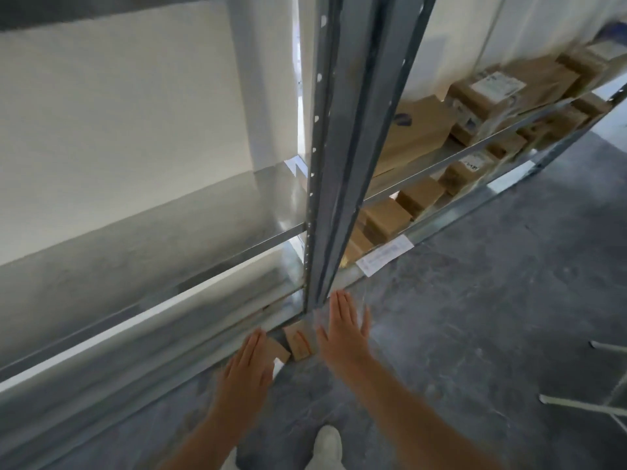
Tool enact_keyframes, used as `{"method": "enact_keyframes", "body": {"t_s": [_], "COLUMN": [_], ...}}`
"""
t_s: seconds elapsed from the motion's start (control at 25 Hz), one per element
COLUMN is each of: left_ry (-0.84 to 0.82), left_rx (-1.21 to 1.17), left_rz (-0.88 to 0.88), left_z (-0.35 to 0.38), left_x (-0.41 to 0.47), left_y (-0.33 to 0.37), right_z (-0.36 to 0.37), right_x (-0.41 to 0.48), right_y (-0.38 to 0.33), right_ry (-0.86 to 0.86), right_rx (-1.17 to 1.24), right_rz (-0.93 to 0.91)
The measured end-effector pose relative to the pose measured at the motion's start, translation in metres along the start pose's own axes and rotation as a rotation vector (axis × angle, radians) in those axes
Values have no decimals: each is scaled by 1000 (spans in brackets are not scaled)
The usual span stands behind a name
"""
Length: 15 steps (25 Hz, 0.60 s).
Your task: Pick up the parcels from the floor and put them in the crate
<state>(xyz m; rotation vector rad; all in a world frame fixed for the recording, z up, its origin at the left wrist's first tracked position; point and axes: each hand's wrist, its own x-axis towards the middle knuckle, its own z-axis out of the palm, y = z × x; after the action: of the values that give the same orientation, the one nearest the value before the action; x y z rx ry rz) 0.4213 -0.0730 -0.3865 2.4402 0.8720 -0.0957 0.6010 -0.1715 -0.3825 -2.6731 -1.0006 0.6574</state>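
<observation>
Both hands reach forward and down with the palms turned down and the fingers straight and close together, holding nothing. The left hand (246,366) is flat above the foot of the shelving. The right hand (341,329) is a little further forward, its thumb spread out to the side.

In the gap between the two hands lies a small brown cardboard parcel (300,346) on the mottled grey concrete floor (475,334). It is just beside the inner edge of the right hand. A second small brown cardboard parcel (281,350) lies just past the left fingertips, with a white corner showing below it. The picture is blurred here, so I cannot tell whether either hand touches a parcel.

Directly beyond the fingertips of the right hand, a tall grey perforated metal upright (339,164) of the shelving rises from the floor. The parcels lie at its base. Out beyond the left hand runs a bare galvanised metal shelf (135,239) in front of a white wall (118,113).

Beyond the right hand and off to its outer side, the lower shelves carry rows of brown cardboard boxes (390,218), some with white labels. A white printed paper label (386,256) is stuck on the bottom beam. Behind the hands, between the forearms, the toe of a pale shoe (327,446) stands on the floor. Far out from the right hand, thin white metal bars (576,403) lie at the edge of view.
</observation>
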Motion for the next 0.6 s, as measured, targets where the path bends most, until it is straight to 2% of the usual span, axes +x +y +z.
{"method": "enact_keyframes", "body": {"t_s": [0.12, 0.24, 0.4, 0.6], "left_ry": [-74, -59, -119, -164], "left_rx": [-90, -165, -291, -438], "left_rz": [-86, -198, -295, -494], "left_z": [60, 129, 206, 308], "left_x": [3, 15, 33, 79], "left_y": [-15, -37, -72, -127], "right_z": [56, 114, 187, 289], "right_x": [18, 38, 51, 81], "right_y": [40, 77, 111, 139], "right_ry": [-67, -170, -317, -392], "right_rx": [-6, -56, -111, -103], "right_rz": [-12, 58, 130, 109]}}
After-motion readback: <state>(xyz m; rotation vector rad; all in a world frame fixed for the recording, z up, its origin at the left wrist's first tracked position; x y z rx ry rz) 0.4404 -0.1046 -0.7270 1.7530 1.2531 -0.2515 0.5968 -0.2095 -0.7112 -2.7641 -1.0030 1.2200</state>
